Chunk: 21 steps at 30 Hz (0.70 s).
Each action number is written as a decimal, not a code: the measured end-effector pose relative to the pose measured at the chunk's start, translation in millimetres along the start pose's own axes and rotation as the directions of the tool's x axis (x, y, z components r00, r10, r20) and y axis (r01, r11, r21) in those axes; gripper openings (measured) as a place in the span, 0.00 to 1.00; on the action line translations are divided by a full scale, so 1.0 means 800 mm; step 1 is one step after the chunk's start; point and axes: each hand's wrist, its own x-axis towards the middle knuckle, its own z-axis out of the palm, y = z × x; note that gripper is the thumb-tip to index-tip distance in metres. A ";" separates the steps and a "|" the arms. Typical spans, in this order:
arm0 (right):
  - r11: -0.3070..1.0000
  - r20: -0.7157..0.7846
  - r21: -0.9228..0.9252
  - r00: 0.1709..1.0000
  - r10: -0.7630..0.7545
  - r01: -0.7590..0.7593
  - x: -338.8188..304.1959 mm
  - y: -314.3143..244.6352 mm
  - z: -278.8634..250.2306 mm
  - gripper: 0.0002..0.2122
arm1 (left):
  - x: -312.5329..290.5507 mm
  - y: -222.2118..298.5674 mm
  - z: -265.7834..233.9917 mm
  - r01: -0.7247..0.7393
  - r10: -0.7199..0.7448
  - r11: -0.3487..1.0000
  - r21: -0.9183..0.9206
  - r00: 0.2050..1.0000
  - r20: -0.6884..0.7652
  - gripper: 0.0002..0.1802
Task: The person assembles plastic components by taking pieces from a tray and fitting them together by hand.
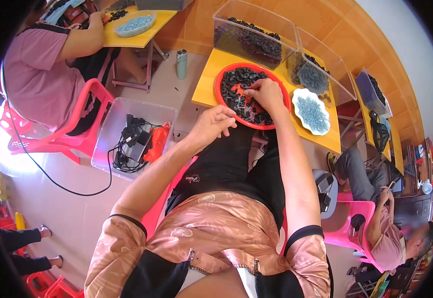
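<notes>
A round red tray (218, 88) sits on the yellow table, filled with small black ring-shaped parts (244, 76); its red bottom shows in the middle. Over those parts is my right hand (267, 94), thumb and fingertips pinched together; what they hold is too small to make out. At the tray's near left rim, my left hand (212, 124) has bent fingers, with thumb and forefinger closed at the tips around something I cannot make out. To the right of the tray lies a white scalloped dish (300, 94) of small clear bluish pieces (313, 112).
Clear bins (250, 42) of black parts line the back of the yellow table (204, 82). On the floor at left stands a clear box (99, 144) with black cables. A person (47, 74) sits at another table; a second person (388, 228) sits at right. A green bottle (181, 64) stands behind.
</notes>
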 end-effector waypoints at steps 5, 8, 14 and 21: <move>0.997 0.016 0.069 0.999 -0.034 0.033 -0.003 0.004 -0.004 0.12 | 0.004 -0.004 0.000 -0.019 0.018 0.999 -0.026 0.999 -0.041 0.13; 0.917 -0.008 0.372 0.989 -0.151 0.143 -0.040 -0.020 -0.026 0.12 | 0.001 0.007 0.003 0.011 -0.026 0.993 -0.122 0.992 -0.124 0.14; 0.834 0.135 0.481 0.917 -0.375 0.270 -0.105 -0.061 -0.038 0.09 | 0.005 -0.001 -0.005 0.031 -0.031 0.977 -0.212 1.000 0.002 0.13; 0.927 0.014 0.375 0.999 -0.041 0.033 -0.067 0.003 -0.032 0.08 | 0.005 0.000 -0.010 0.089 -0.097 0.973 -0.211 0.995 -0.027 0.10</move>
